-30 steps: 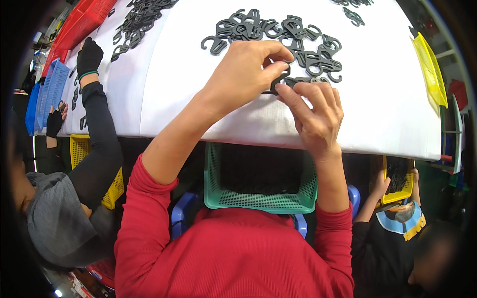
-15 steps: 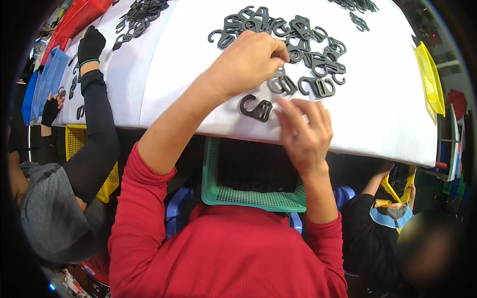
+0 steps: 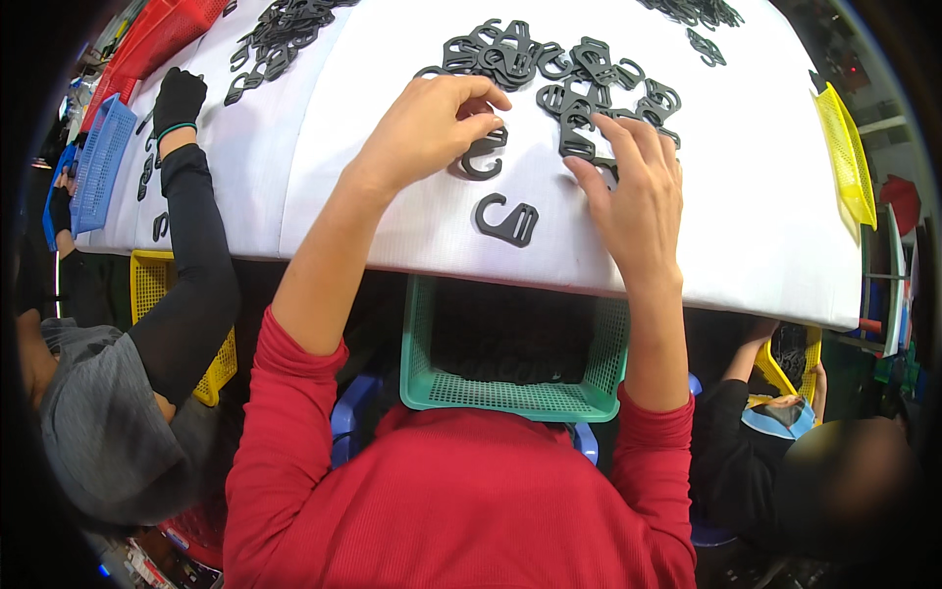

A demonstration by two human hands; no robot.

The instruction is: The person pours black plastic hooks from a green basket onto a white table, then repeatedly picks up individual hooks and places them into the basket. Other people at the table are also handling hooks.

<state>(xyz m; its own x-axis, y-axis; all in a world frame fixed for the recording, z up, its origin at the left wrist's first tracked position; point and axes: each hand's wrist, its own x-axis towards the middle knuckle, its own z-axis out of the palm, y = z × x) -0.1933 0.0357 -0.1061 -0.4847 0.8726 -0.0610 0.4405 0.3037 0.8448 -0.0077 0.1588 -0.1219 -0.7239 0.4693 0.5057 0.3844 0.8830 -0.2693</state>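
Black plastic hook buckles lie in a loose pile [image 3: 510,59] on the white-covered table. My left hand [image 3: 427,128] is just left of the pile, thumb and forefinger apart. Directly below its thumb is one hook buckle [image 3: 483,162], partly covered by the hand; whether they touch is unclear. My right hand [image 3: 638,182] reaches over the pile's near right side, thumb and fingers spread. Its fingertips are close to a buckle [image 3: 575,142], and the hand hides some of the pieces. A single hook buckle [image 3: 507,220] lies flat nearer the table edge, between my hands.
A green basket [image 3: 510,398] sits below the table edge before me, dark pieces inside. At left, a person's black-gloved hand [image 3: 180,98] is near another buckle heap [image 3: 280,39] and a blue basket [image 3: 103,162]. A yellow basket [image 3: 849,157] stands at the table's right edge.
My left hand has moved left and its pinch has loosened; a buckle now lies below it. My right hand has gone up and right to the pile.
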